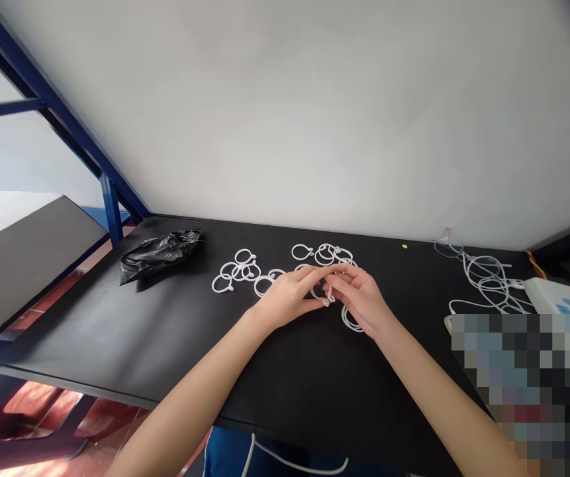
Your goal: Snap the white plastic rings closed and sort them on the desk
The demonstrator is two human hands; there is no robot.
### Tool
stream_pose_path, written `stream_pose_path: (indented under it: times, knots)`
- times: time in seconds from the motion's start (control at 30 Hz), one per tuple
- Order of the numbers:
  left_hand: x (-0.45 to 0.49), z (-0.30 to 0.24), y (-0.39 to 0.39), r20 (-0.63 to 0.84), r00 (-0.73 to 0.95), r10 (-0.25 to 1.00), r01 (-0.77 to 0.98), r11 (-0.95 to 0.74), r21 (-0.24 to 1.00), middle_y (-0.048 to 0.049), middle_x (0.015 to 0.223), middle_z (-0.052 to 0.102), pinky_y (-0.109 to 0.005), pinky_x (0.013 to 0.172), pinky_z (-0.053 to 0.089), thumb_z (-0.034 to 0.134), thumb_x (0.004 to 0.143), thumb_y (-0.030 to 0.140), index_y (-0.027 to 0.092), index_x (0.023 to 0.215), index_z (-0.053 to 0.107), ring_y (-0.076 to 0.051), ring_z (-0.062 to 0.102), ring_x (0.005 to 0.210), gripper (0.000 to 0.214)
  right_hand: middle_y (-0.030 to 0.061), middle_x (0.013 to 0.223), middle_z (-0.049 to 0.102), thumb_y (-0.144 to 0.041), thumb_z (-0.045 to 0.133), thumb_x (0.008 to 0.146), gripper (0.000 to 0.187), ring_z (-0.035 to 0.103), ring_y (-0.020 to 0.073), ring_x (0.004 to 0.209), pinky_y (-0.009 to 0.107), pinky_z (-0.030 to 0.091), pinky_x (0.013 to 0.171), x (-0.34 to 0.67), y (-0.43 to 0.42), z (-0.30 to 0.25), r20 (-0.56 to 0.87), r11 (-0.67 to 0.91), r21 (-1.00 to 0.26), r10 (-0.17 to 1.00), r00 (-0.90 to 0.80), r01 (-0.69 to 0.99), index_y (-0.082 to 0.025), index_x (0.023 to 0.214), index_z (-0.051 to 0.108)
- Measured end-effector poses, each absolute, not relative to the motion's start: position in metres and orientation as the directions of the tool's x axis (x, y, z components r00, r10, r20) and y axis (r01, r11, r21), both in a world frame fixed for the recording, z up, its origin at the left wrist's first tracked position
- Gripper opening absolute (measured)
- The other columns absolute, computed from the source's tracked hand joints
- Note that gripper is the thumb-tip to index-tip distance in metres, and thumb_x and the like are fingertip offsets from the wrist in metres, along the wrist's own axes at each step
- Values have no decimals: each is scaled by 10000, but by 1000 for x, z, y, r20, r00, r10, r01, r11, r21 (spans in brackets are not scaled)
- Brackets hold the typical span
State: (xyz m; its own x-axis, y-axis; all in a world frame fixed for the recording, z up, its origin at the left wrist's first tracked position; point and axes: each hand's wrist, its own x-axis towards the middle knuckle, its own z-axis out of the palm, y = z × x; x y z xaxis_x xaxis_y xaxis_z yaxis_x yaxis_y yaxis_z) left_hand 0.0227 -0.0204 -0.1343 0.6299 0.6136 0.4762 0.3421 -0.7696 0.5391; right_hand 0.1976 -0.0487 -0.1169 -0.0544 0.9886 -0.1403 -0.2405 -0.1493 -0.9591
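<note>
Between my two hands is a white curtain ring (318, 296) with small knobs at its opening, held just above the black table. My left hand (288, 295) pinches it from the left, the thumb by the knobs and the fingers over the top. My right hand (363, 301) closes on the same ring from the right, thumb and fingers at its knobbed side. Several more white rings (245, 272) lie loosely heaped to the left. Behind my hands sits another group of rings (325, 254), partly hidden by the fingers. Under my right hand rest further rings (351, 320).
A crumpled black plastic bag (163, 253) lies at the table's (285, 391) back left. To the right are tangled white cables (490, 281), a white box (560, 295) and a blurred-out patch. A pale wall rises behind; a blue metal frame (110, 209) stands left.
</note>
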Motion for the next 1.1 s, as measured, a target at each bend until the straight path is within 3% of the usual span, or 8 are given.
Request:
stream_pose_path:
  times: [0.13, 0.23, 0.33, 0.43, 0.57, 0.73, 0.93, 1.1]
  knots:
    - [21, -133, -24, 570, 551, 610, 346, -788, 510, -30, 978, 679, -210, 616, 525, 670, 854, 382, 198, 1147, 564, -90, 633, 675, 362, 2, 673, 672, -395, 736, 782, 224, 637, 132, 637, 279, 552, 607, 200, -58, -121, -22, -21, -975, 1000, 2, -220, -185, 839, 682]
    - [22, -133, -25, 641, 452, 620, 401, -783, 476, 4, 834, 669, -184, 507, 455, 708, 796, 457, 178, 975, 573, -52, 551, 524, 358, 11, 699, 692, -331, 662, 858, 134, 665, 143, 656, 300, 581, 650, 199, -66, -124, 219, 223, -975, 961, 169, -8, -201, 856, 693]
    - [21, -132, -26, 651, 426, 628, 427, -774, 468, 19, 767, 645, -169, 474, 420, 674, 810, 450, 177, 877, 546, -35, 500, 479, 309, 23, 785, 719, -174, 664, 836, 98, 683, 160, 691, 310, 587, 650, 194, -73, -126, 616, 552, -761, 780, 111, 342, -223, 914, 697]
    - [19, -129, -26, 658, 436, 613, 409, -787, 462, 20, 711, 620, -161, 476, 421, 627, 842, 440, 179, 856, 525, -49, 524, 511, 281, 38, 870, 727, -48, 683, 771, 317, 684, 167, 710, 308, 592, 629, 188, -76, -129, 798, 736, -498, 596, -90, 459, -230, 1031, 688]
    - [19, -129, -26, 704, 410, 579, 417, -806, 420, 40, 648, 603, -164, 487, 425, 640, 840, 418, 181, 830, 502, -52, 529, 500, 274, 41, 911, 740, -7, 677, 766, 456, 695, 166, 692, 316, 610, 631, 184, -76, -135, 831, 747, -451, 551, -76, 488, -240, 1157, 653]
    - [21, -130, -27, 748, 397, 532, 392, -835, 386, 53, 631, 602, -154, 472, 415, 645, 845, 403, 180, 828, 502, -38, 519, 465, 266, 30, 940, 762, -27, 690, 773, 431, 731, 192, 745, 327, 632, 643, 183, -79, -140, 842, 741, -471, 540, -7, 479, -259, 1136, 669]
    - [20, -129, -25, 773, 408, 485, 351, -865, 358, 12, 744, 681, -151, 499, 450, 640, 878, 385, 161, 970, 568, -38, 553, 489, 253, 27, 920, 768, -17, 706, 756, 436, 742, 216, 763, 343, 644, 622, 184, -79, -137, 877, 763, -396, 479, -36, 511, -280, 1103, 680]
    - [16, -132, -22, 711, 431, 555, 369, -828, 422, -31, 865, 710, -162, 562, 509, 610, 904, 378, 164, 1056, 594, -53, 596, 545, 263, 37, 949, 766, -7, 689, 773, 423, 745, 220, 796, 350, 655, 649, 185, -75, -129, 891, 779, -319, 440, -109, 539, -274, 1100, 697]
